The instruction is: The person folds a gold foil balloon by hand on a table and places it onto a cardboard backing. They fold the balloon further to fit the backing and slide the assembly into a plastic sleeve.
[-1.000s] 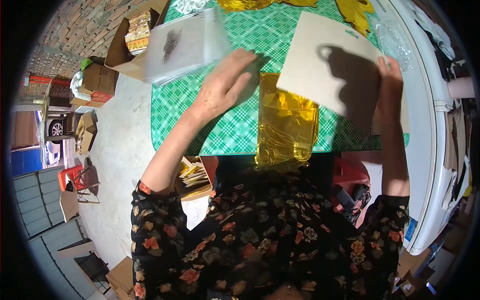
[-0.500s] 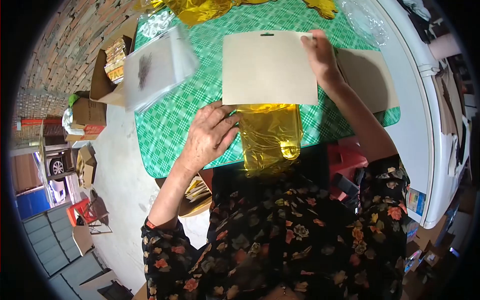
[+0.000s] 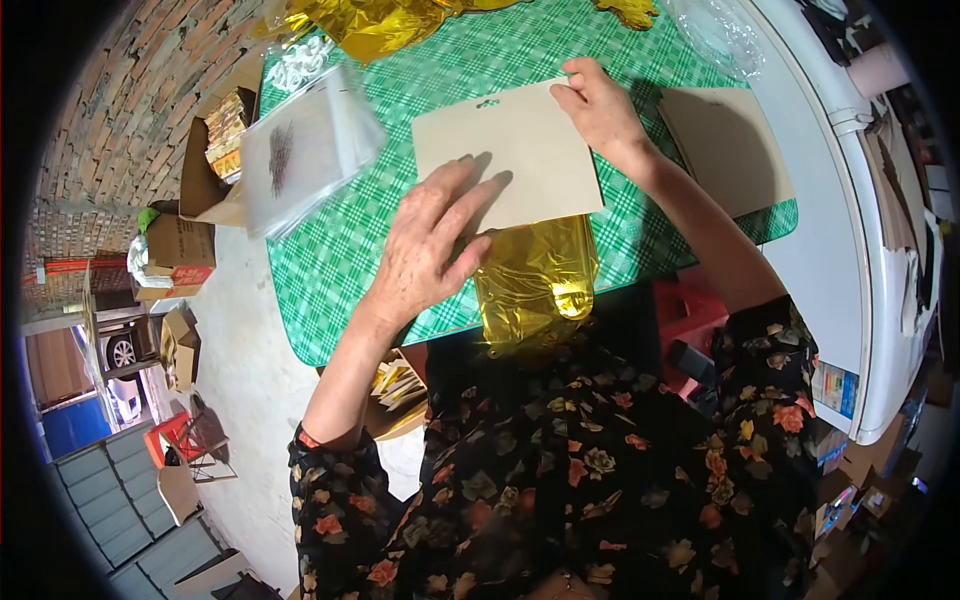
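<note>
A beige cardboard sheet (image 3: 530,150) with a small hanging slot near its top edge lies tilted over a gold foil piece (image 3: 530,275). My right hand (image 3: 608,118) pinches the card's upper right corner between thumb and fingers. Stretched out over the card's lower left part is my left hand (image 3: 425,240), its fingers apart and casting shadows on the card. The foil shows below the card's lower edge, wrinkled and shiny, and hangs over the near table edge towards my lap. Its upper part is hidden under the card.
The table has a green checked cloth (image 3: 330,300). Clear plastic sleeves (image 3: 310,150) lie at left, more cards (image 3: 735,150) at right. More gold foil (image 3: 385,25), white rings (image 3: 300,65) and clear plastic (image 3: 715,35) lie at the back. An open carton (image 3: 400,405) stands below the table.
The card has shifted left and turned slightly counterclockwise, with my right hand on its corner. My left hand has moved from the foil's upper left edge onto the card, its fingers now stretched.
</note>
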Tool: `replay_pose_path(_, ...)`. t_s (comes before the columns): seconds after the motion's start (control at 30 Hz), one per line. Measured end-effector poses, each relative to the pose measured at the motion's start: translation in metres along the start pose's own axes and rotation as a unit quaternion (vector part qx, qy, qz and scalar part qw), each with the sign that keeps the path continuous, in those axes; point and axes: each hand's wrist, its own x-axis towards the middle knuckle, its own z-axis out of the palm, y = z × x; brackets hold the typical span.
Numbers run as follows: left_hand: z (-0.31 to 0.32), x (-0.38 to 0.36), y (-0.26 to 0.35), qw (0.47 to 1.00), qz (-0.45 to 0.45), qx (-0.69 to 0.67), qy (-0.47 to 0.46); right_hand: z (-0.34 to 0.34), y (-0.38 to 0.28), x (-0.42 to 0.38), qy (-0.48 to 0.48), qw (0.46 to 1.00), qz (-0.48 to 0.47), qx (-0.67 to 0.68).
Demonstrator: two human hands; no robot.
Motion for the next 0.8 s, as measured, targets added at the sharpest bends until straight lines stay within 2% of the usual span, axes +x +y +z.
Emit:
replay_pose_path(0.07,0.002,0.006,0.001,1.000,-0.007,-0.005,-0.021,-0.004,-0.001,-0.004,0.101,0.977,-0.127,-0.139)
replay_pose_path(0.17,0.007,0.006,-0.003,0.999,0.002,0.008,-0.031,-0.049,-0.040,-0.040,0.039,0.986,-0.153,-0.061)
replay_pose_path(0.23,0.009,0.006,-0.005,1.000,0.007,0.008,-0.025,-0.071,-0.064,-0.077,-0.088,0.996,-0.008,-0.029)
replay_pose_path(0.3,0.010,0.007,-0.006,1.000,0.011,0.008,-0.023,-0.077,-0.077,-0.116,-0.132,0.990,0.023,-0.044)
replay_pose_path(0.4,0.010,0.010,-0.004,0.999,0.019,0.009,-0.026,-0.089,-0.098,-0.146,-0.208,0.967,0.122,-0.078)
replay_pose_path(0.6,0.016,0.011,-0.006,0.999,0.028,0.004,-0.029,-0.080,-0.097,-0.155,-0.207,0.960,0.187,-0.025)
replay_pose_path(0.8,0.018,0.009,-0.008,0.999,0.025,0.004,-0.028,-0.078,-0.108,-0.145,-0.235,0.930,0.283,0.022)
